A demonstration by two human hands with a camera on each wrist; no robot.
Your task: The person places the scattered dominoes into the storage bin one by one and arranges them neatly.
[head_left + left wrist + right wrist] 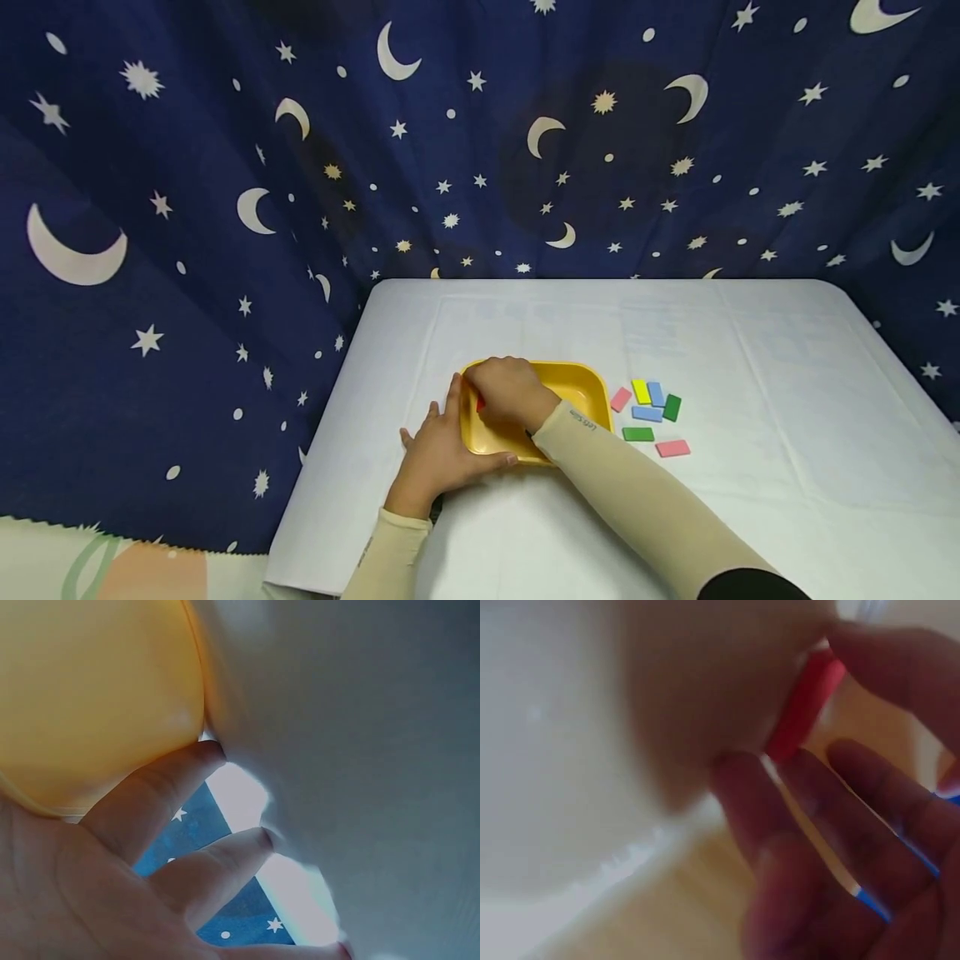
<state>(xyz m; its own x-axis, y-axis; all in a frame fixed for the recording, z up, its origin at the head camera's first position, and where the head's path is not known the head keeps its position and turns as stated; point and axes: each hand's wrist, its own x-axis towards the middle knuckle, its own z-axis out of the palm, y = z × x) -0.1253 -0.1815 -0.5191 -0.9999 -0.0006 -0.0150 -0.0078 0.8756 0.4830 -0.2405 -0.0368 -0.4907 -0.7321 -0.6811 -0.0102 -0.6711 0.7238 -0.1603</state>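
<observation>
A yellow tray (577, 382) with rounded corners sits on the white-covered table. Inside its left part, my right hand (512, 392) pinches a small red block (807, 705) between thumb and fingers; in the head view the hand covers most of it. My left hand (438, 454) lies against the tray's near left corner, its fingers straight and spread. The index finger runs along the left side and the thumb along the near side. In the left wrist view, these fingers (157, 791) touch the tray's outer wall.
To the right of the tray lie several loose flat blocks: pink (621, 399), yellow (641, 392), blue (647, 413), dark green (672, 407), green (638, 434) and another pink one (673, 448). A dark blue curtain (480, 150) with moons and stars hangs behind the table (750, 367).
</observation>
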